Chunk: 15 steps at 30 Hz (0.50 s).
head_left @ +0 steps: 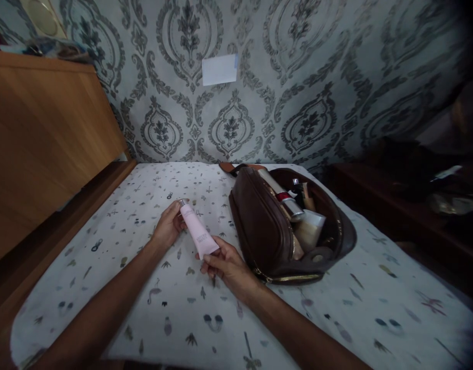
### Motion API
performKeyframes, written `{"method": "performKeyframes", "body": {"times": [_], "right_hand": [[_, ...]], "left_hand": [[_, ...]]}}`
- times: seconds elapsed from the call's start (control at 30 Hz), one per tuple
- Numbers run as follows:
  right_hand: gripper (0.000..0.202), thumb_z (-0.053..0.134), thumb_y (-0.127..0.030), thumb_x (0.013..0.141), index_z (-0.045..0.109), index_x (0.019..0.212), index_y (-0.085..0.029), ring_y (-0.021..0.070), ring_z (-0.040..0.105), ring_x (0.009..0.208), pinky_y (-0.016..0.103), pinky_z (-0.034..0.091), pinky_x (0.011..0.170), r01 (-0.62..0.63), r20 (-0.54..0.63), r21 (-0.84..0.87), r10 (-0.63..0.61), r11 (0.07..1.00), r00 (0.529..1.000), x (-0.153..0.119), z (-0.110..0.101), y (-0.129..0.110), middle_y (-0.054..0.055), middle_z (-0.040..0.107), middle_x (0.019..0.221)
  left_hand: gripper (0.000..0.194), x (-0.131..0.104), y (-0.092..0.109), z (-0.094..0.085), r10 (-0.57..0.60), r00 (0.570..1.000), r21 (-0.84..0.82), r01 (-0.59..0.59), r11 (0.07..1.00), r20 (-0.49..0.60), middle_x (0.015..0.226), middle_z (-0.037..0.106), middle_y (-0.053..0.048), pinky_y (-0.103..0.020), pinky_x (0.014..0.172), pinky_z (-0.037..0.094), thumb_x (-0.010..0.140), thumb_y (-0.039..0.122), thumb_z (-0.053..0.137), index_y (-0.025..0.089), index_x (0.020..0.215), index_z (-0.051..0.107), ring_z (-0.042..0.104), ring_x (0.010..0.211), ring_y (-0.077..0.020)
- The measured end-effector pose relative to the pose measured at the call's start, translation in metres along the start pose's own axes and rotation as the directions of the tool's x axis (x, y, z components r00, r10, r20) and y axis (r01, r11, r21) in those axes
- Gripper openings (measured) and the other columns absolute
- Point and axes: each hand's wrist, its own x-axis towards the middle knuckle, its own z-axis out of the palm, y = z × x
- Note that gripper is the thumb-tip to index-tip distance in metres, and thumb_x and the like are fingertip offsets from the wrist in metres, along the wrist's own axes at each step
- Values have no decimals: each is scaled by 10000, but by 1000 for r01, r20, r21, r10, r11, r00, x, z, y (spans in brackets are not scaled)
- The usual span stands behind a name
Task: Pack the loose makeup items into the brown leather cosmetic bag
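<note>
A pink tube [197, 229] with a silver cap is held at a slant above a white patterned cloth [163, 313]. My left hand [169, 225] grips it at the cap end, and my right hand [228, 264] pinches its flat lower end. Just right of my hands, a dark brown bag [259, 226] lies on the cloth with its zip open. Inside the bag are a silver cylinder with a red band [284, 198], a pale container [310, 228] and several small items, partly hidden by the bag's walls.
A wooden cabinet [47, 139] stands at the left, with fabric on top. Behind the cloth rises a patterned wall with a white card [220, 70] on it. Dark furniture [375, 205] with blurred objects is at the right.
</note>
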Motion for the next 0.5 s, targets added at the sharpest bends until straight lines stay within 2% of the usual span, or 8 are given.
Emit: {"method": "performKeyframes", "body": {"times": [0.13,0.3,0.4,0.5], "right_hand": [[464,786,-313,710,604,1116,-181,97,625,572,191,388,488,10,16,25,-10,1000,1000,1,-2,1,38,710,880],[404,779,-318,722,639,1066,-159,99,641,580,189,395,488,-1,15,52,0,999,1000,-2,-1,-2,51,710,886],[456,797,-317,700,628,1094,-159,114,659,588,189,404,485,-5,-10,93,6,996,1000,-2,1,-2,50,717,864],[494,795,-409,706,612,1089,-155,142,687,618,188,417,487,-19,-25,173,24,985,999,0,1,-1,60,728,813]], "left_hand": [[413,0,2,0,-4,1000,-1,4,1000,4,762,651,-11,-196,537,505,750,439,754,165,1049,676,600,646,-114],[420,0,2,-1,-1,1000,-16,1,1000,-5,778,668,-15,-207,569,515,748,432,758,168,1065,680,612,665,-120],[433,-1,3,0,-1,1000,-11,1,1000,-2,795,684,-22,-207,554,508,751,439,754,169,1081,678,616,663,-123],[463,-2,5,2,-5,1000,-11,5,1000,9,822,709,-40,-199,536,501,743,445,759,168,1102,667,622,657,-125]]}}
